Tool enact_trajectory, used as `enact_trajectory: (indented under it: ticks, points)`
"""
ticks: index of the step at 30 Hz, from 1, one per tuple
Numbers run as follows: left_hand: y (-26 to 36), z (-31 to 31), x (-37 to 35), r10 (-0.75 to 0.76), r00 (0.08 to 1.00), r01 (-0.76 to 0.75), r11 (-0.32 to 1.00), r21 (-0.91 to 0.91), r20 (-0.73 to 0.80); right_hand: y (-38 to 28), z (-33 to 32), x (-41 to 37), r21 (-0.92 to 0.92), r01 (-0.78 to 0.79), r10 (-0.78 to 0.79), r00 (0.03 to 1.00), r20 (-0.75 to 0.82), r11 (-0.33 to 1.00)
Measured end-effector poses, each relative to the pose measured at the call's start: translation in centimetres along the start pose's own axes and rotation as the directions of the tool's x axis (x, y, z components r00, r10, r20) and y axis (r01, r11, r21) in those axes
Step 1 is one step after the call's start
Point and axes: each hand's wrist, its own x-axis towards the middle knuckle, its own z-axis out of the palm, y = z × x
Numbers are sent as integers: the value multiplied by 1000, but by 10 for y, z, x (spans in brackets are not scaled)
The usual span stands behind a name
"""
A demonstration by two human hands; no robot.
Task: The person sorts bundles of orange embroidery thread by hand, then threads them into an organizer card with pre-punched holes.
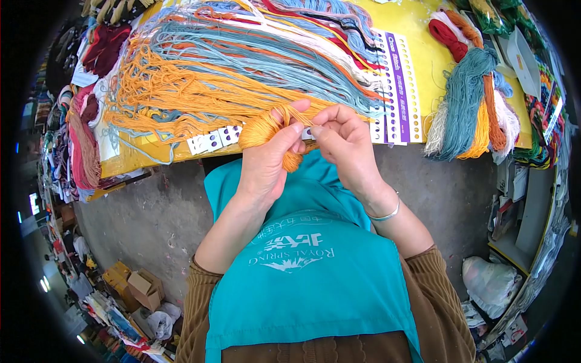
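My left hand (271, 156) is closed around a skein of orange embroidery thread (259, 130), which bulges out at the palm's left side and below the fingers. My right hand (346, 140) is just beside it, thumb and forefinger pinched on orange strands that run across from the skein. The two hands almost touch over the table's front edge. Behind them, long orange threads (175, 91) lie spread across the table, with teal threads (242, 51) above. Their right ends reach a white punched card (396, 85) with a purple stripe and holes along its sides.
On the yellow table (423, 45), a bundle of teal, orange and white skeins (469, 91) hangs over the front edge at right. Pink and brown skeins (85, 136) hang at left. Cardboard boxes (144, 289) and a filled plastic bag (490, 281) stand low at either side.
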Motion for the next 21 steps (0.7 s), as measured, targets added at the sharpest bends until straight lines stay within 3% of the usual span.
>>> enact_trajectory:
  ticks: [6,15,21]
  points:
    - [-2,-1,0,38,999,-36,997,62,-22,-4,4,-2,-95,10,-14,999,-44,995]
    - [-2,4,-1,33,999,-30,993,110,-24,5,0,-1,72,50,-47,998,-38,996]
    - [-3,3,-1,30,999,-29,995,94,-15,4,-4,-1,43,1,-1,1000,-5,999]
